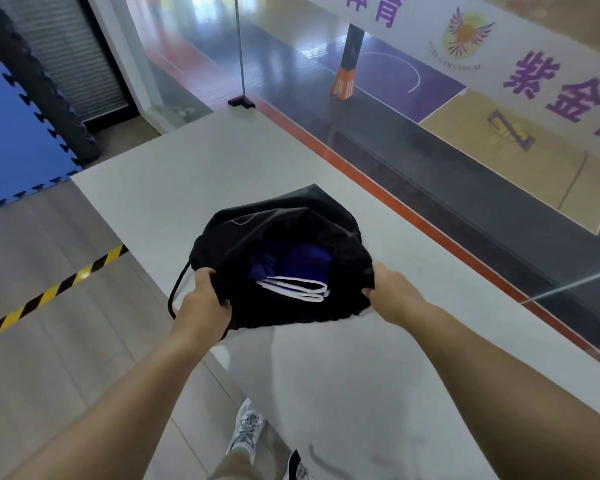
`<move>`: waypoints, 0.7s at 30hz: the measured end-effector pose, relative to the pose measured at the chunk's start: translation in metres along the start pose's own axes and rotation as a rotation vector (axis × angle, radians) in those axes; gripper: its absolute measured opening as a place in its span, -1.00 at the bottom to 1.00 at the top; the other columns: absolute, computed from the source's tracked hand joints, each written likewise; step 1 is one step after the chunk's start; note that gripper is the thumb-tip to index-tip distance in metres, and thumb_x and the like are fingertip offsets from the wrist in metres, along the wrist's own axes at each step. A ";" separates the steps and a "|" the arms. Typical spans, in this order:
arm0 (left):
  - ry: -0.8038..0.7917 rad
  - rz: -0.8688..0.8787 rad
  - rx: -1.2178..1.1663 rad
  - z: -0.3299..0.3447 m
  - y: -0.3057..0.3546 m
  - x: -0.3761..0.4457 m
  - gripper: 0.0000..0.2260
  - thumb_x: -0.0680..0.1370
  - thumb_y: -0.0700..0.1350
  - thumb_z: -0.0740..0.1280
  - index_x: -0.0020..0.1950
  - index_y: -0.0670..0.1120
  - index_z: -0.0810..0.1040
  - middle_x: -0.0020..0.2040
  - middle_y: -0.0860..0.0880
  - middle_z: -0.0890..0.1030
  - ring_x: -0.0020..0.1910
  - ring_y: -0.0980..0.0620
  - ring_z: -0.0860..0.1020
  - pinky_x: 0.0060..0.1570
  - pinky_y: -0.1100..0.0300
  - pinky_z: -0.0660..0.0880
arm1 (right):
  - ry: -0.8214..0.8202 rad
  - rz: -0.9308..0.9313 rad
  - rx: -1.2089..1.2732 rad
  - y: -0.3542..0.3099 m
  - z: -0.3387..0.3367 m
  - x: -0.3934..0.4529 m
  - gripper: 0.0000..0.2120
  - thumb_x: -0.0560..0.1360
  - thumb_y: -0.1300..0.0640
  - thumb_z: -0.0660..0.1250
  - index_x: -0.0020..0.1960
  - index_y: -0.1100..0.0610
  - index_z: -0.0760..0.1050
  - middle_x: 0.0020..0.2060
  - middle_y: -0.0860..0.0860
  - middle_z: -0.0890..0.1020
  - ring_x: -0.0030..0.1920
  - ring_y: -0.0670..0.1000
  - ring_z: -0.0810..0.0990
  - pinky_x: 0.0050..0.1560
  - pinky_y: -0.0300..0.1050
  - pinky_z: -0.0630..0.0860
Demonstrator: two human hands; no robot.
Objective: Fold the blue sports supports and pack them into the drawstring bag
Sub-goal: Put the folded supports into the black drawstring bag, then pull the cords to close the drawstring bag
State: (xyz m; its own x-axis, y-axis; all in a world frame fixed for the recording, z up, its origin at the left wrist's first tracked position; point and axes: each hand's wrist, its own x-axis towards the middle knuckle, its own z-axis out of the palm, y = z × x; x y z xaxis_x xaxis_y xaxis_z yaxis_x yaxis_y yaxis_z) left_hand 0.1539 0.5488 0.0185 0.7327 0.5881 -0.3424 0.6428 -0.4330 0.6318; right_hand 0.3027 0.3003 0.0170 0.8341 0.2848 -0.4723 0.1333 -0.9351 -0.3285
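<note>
A black drawstring bag lies on the white table with its mouth held wide toward me. Inside it I see folded blue sports supports with white edging showing at the near side. My left hand grips the left rim of the bag's mouth. My right hand grips the right rim. A black drawstring loops out beside my left hand.
A glass wall with an orange strip at its base runs along the table's right edge. Blue foam mats lie on the floor at the far left, with a yellow-black tape line nearer. My shoe shows below the table edge.
</note>
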 end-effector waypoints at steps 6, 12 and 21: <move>0.016 0.009 0.105 -0.011 0.003 -0.012 -0.72 0.55 -0.24 0.17 0.24 -0.16 0.26 -0.16 -0.16 0.53 -0.23 -0.13 0.50 -0.33 0.10 0.39 | -0.007 0.043 -0.080 0.016 -0.027 -0.012 -0.77 0.59 0.05 0.19 0.04 0.19 0.50 -0.07 0.17 0.60 -0.05 0.20 0.57 -0.01 0.05 0.51; 0.006 -0.002 0.158 -0.032 0.020 -0.025 -0.82 0.57 -0.18 0.19 0.15 -0.20 0.33 -0.12 -0.21 0.55 -0.34 -0.06 0.51 -0.51 0.18 0.33 | 0.200 0.008 0.031 0.034 -0.076 -0.030 -0.67 0.58 0.01 0.19 -0.32 0.12 0.40 -0.36 0.09 0.52 -0.32 0.14 0.49 -0.36 -0.08 0.34; -0.124 0.066 -0.182 -0.082 0.083 -0.040 -0.51 0.30 0.06 0.55 0.12 -0.03 0.44 -0.18 -0.14 0.61 -0.34 -0.02 0.50 -0.39 0.16 0.42 | 0.450 -0.063 0.300 0.019 -0.139 -0.072 -0.54 0.56 -0.03 0.22 -0.43 0.16 0.21 -0.50 0.06 0.31 -0.43 0.08 0.30 -0.39 -0.08 0.15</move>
State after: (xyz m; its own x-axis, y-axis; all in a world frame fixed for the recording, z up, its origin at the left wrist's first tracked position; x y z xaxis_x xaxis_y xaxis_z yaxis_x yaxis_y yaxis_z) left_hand 0.1595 0.5451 0.1412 0.8008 0.4694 -0.3720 0.5502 -0.3311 0.7666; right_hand 0.3193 0.2325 0.1585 0.9851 0.1579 -0.0688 0.0865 -0.7990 -0.5951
